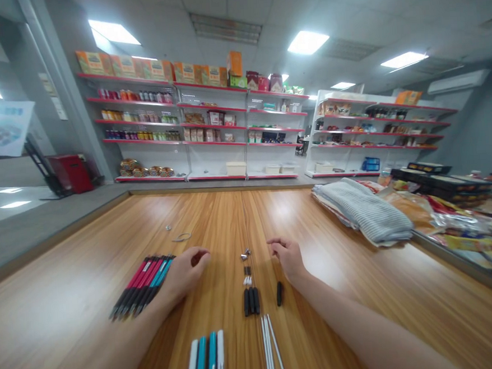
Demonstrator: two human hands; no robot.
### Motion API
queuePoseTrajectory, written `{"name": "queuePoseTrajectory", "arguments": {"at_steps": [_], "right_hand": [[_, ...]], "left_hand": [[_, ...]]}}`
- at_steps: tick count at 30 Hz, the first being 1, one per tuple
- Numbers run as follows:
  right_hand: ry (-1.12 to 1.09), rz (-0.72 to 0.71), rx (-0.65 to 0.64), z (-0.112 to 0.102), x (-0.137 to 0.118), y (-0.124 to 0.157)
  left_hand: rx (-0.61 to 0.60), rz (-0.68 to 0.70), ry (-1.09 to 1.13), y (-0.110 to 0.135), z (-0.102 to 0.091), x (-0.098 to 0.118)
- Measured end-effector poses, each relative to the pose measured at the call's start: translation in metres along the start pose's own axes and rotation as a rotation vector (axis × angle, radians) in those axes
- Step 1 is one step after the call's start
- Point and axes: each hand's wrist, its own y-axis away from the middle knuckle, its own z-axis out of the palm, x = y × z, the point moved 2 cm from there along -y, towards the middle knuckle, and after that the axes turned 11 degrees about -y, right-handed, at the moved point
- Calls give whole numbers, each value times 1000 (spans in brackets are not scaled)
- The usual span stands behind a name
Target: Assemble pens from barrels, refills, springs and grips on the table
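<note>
My left hand [189,270] rests on the table beside a row of assembled pens [145,281] with red and blue barrels and black grips. Its fingers curve loosely, with a gap and nothing visible in them. Across from it, my right hand [289,259] has bent fingers slightly apart and appears bare. Between the hands lie silver pen tips [245,255], small dark pieces [247,270] and small white parts [247,280]. Nearer me are three black grips [251,301], a separate black grip [279,293], thin white refills [269,348], and white and blue pen barrels [206,359].
A thin ring-like loop [182,237] and a small round piece [168,227] lie farther left. Folded striped cloth [363,210] sits at the right, before a heap of packaged goods [454,220]. Stocked shelves [213,144] stand beyond the table's raised edge [225,189].
</note>
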Motion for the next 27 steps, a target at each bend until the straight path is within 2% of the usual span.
{"name": "queuePoseTrajectory", "arguments": {"at_steps": [3, 6, 15, 22, 27], "right_hand": [[-88, 43, 20, -6, -2, 7], [-140, 80, -15, -11, -5, 18], [-53, 99, -202, -6, -12, 36], [274, -58, -369, 2, -20, 44], [454, -102, -500, 8, -23, 51]], "left_hand": [[87, -148, 49, 13, -6, -2], [126, -172, 142, 28, -10, 4], [85, -65, 88, 39, -13, 31], [-82, 194, -101, 46, -3, 49], [-161, 202, -91, 45, -3, 51]]}}
